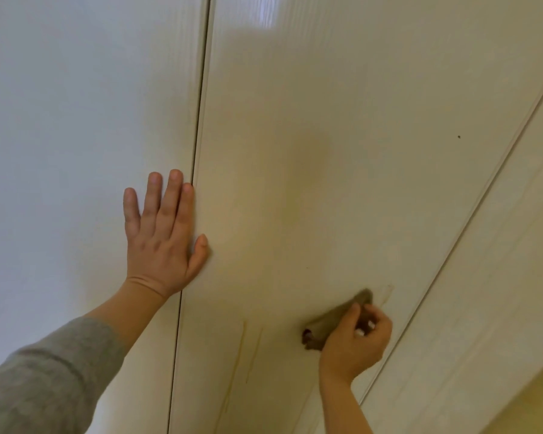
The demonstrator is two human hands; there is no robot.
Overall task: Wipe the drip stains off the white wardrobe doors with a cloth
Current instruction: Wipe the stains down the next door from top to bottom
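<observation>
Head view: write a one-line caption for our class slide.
With the left hand flat on the doors, the right hand presses a cloth near two drip stains.

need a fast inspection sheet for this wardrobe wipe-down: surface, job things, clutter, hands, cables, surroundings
surface: white wardrobe doors, glossy; small dark speck on the middle one
job's things: two yellowish drip stains run down the middle door, left of the brown cloth; faint streak just right of the cloth's upper end
clutter: nothing seen
grips: left hand flat on the left door by the seam, thumb across it; right hand holds the cloth against the middle door
cables: nothing seen
surroundings: yellowish patch at lower right, too little shown to identify
</observation>
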